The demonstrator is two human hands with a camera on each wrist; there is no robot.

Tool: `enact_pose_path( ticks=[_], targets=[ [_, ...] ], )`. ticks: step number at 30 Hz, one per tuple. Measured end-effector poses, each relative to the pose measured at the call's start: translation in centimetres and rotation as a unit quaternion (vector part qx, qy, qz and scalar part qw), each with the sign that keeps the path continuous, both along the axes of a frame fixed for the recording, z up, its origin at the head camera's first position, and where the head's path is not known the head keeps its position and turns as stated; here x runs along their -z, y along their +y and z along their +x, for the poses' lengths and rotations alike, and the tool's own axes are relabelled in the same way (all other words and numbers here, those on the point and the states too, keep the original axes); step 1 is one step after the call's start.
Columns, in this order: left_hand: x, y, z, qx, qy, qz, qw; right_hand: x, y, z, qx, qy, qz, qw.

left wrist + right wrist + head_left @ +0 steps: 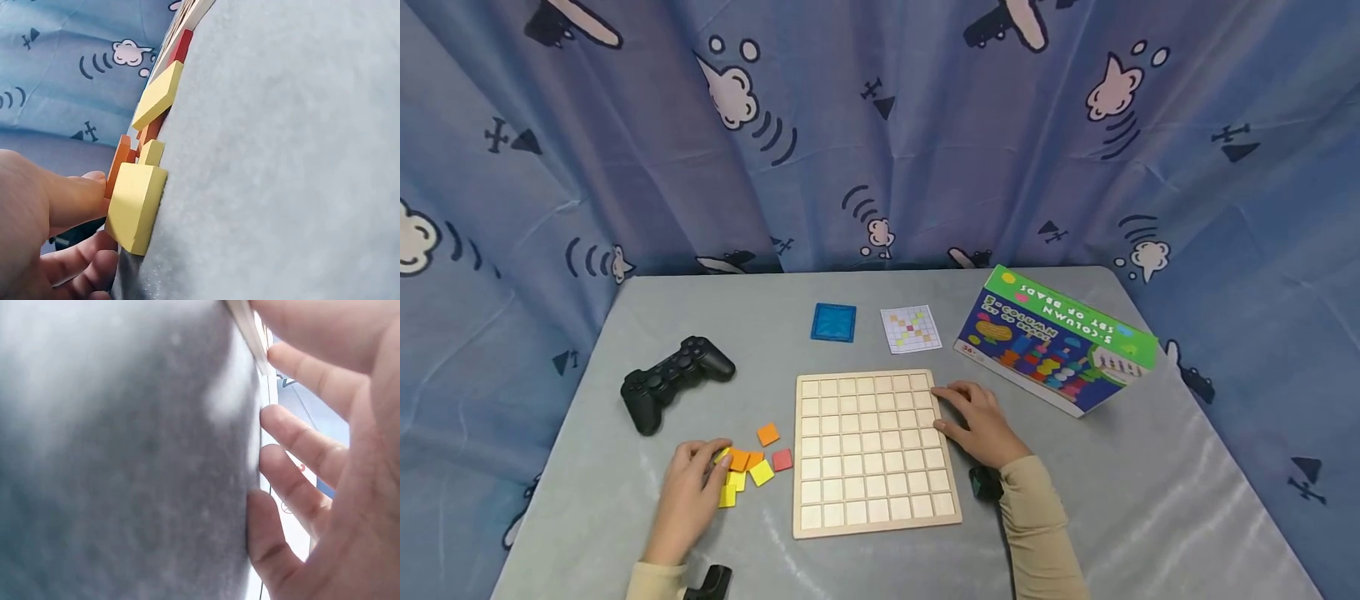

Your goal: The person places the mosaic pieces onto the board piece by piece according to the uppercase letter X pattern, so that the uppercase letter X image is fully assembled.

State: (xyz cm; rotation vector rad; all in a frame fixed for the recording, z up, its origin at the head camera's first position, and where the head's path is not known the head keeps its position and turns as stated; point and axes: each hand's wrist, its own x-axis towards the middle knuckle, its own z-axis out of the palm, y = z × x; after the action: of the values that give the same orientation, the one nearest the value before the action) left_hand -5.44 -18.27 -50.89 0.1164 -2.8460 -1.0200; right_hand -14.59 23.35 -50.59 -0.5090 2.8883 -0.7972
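Note:
My left hand [688,492] is at a small heap of square wooden tiles, fingers bent. Thumb and index finger pinch a yellow tile [722,456], mostly hidden by the hand. Around it lie an orange tile [740,460], other yellow tiles [134,209] and a red tile [782,460]. One orange tile [119,165] stands tilted beside the thumb in the left wrist view. A square wooden grid board [877,529] lies to the right of the tiles. My right hand [981,423] rests at its right edge, thumb and fingers spread and touching the rim.
A black game controller [673,379] lies at the left. Behind the board are a blue square tray [833,322] and a card with a coloured grid pattern [911,329]. A green and blue toy box [1052,342] stands at the back right.

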Motion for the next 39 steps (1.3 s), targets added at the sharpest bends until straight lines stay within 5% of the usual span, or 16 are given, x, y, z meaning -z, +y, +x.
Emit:
enact_pose_path(
  ticks=[8,19,39],
  targets=[
    [0.18,-0.14,0.03,-0.009,0.007,0.016,0.9998,0.00,0.01,-0.02,0.000,-0.006,-0.009,1.000],
    [0.08,-0.29,-0.27,-0.014,-0.052,0.039,0.9978,-0.18,-0.09,-0.10,0.006,-0.008,-0.011,1.000],
    [-0.19,0.34,-0.25,-0.121,0.014,0.045,0.9915,-0.42,0.05,0.03,-0.002,-0.005,-0.022,1.000]
  ],
)
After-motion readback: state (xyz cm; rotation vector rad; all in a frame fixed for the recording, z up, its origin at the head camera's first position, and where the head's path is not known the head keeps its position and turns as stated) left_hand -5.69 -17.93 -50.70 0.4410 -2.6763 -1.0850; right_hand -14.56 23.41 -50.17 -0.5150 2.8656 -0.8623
